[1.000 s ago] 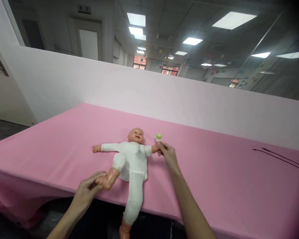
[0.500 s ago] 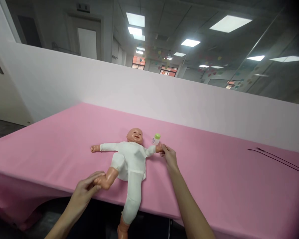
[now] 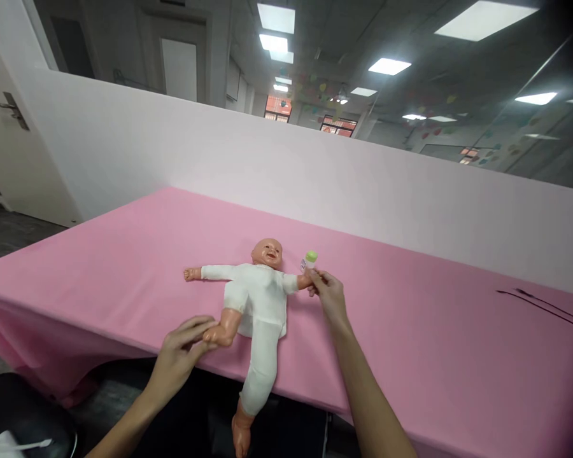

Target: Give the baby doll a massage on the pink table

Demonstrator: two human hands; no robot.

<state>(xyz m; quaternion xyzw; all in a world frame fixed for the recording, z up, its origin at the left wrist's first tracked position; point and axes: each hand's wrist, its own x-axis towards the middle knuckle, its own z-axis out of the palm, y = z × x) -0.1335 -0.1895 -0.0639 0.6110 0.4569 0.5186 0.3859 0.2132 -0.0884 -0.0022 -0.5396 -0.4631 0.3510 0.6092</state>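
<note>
A baby doll (image 3: 262, 296) in white clothes lies on its back on the pink-covered table, its head away from me. My left hand (image 3: 181, 350) grips the toes of its bent leg between thumb and fingers. With the fingertips of my right hand (image 3: 328, 291) I hold the doll's hand on the right side. Just behind that doll hand is a small clear bottle (image 3: 309, 259) with a green cap, its lower part partly hidden. The doll's other leg hangs straight over the table's front edge, and its other arm is stretched out to the left.
The pink tablecloth (image 3: 434, 331) hangs over the table's front. Two thin dark cords (image 3: 544, 304) lie at the far right. A white wall with glass above runs behind the table. A black seat (image 3: 23, 407) is at lower left, and a door (image 3: 14, 127) stands at left.
The view has shifted, bringing the black seat into sight. My left hand has pushed the doll's foot slightly toward its body, bending the leg more. My right hand keeps its hold.
</note>
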